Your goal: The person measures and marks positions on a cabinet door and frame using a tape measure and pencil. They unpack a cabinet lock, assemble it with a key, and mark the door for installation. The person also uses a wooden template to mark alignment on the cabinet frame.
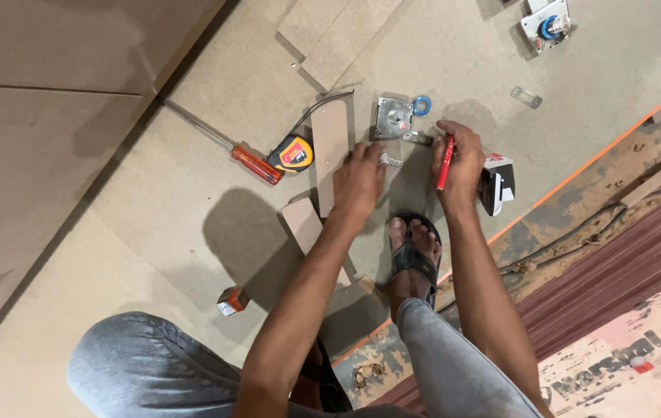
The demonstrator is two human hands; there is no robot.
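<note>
Our right hand (460, 164) is closed around a red pencil-like marker (445, 162), which stands nearly upright in the fist with its tip pointing down toward the board, while our left hand (358, 179) lies flat with the fingers together, pressing on the lower end of a narrow wooden strip (329, 152). Just right of the right hand we see a small box (497, 184), black and white with a red patch on its top face, lying tilted on the board's edge and touching or nearly touching the wrist. Low on the board, well apart from both hands, sits a small carton (231, 300) in orange and white, close to our knee. Between our two hands lie small silvery keys (390, 161), just beside the left fingertips. Above them rests a square metal lock plate (392, 119) with a blue ring (422, 105) at its upper right corner; the marker's top end is near the plate's lower right side, and we cannot tell whether the right fingers touch the small metal piece below the plate. Left of the strip lies a yellow and black tape measure (293, 152), touching a red-handled screwdriver (255, 164) whose shaft runs up to the left. A shorter wooden block (303, 224) lies below the strip, under our left forearm. Our sandalled foot (413, 246) rests between the arms, near the board's orange edge (578, 166). A second lock plate (547, 25) lies far up at the right.
</note>
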